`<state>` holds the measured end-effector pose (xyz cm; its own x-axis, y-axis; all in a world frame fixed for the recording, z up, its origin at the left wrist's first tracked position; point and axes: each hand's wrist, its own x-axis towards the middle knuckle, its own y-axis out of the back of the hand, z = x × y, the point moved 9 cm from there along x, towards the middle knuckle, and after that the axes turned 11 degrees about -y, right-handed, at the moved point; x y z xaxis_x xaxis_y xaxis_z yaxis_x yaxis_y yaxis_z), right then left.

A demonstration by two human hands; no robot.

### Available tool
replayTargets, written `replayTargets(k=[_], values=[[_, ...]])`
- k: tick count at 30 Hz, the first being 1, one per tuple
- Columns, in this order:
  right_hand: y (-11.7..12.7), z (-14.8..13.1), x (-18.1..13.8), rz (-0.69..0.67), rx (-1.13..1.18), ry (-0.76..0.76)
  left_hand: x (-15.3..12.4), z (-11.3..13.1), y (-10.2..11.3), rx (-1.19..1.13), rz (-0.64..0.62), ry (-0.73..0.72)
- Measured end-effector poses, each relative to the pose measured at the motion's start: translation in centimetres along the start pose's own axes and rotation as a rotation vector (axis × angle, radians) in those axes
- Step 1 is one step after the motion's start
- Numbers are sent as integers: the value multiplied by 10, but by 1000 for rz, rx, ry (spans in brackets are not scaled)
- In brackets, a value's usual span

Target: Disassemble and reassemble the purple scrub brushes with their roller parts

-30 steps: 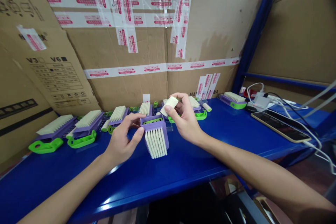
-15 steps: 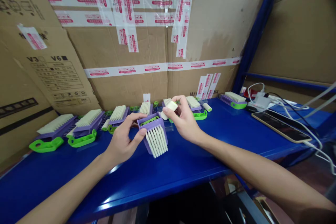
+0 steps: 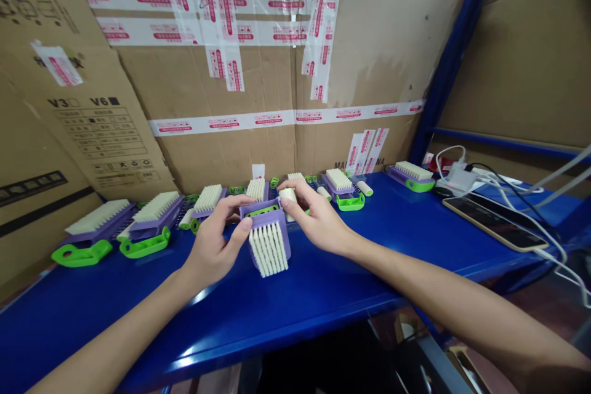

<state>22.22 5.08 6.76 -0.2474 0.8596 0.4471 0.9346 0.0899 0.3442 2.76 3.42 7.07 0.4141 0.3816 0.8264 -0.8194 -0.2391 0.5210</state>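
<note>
My left hand (image 3: 219, 243) grips a purple brush (image 3: 269, 248) by its left side, thumb on the front. White bristles face me, and a green piece shows inside the open top end. In my right hand (image 3: 316, 215) is a small white cylinder (image 3: 288, 196), pinched between thumb and fingers just at the brush's upper right corner. Whether the cylinder touches the brush I cannot tell. Behind my hands, a similar purple brush (image 3: 339, 180) with a green handle piece (image 3: 351, 202) lies near a loose white cylinder (image 3: 364, 188).
More brushes lie in a row along the back, among them one at the far left (image 3: 98, 221) and one at the right (image 3: 410, 173). Cardboard (image 3: 258, 80) walls the blue shelf (image 3: 323, 292). A phone (image 3: 494, 223) and white cables (image 3: 512, 203) lie on the right.
My right hand has moved left and slightly down with the white cylinder, which now stands more upright. The held brush has shifted a little left.
</note>
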Motion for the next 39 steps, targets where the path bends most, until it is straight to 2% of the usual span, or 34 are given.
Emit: replayTargets(k=[4,9,15,21,30,39], values=[[-1,-5,-1,-9,-37,30,-1,-7,1,-51,29,72],[-3,0,2,-33,59,4,-1,-11,4,-83,76,134],[1,2,3,-2,-15,-12,-1,-13,8,-58,103,183],[-3,3,4,-26,-69,-2,1,-13,9,-45,125,187],[-4,-9,2,-102,-171,113,0,-12,10,16,95,176],[-3,-9,2,-104,-202,117,1,-13,9,16,82,173]])
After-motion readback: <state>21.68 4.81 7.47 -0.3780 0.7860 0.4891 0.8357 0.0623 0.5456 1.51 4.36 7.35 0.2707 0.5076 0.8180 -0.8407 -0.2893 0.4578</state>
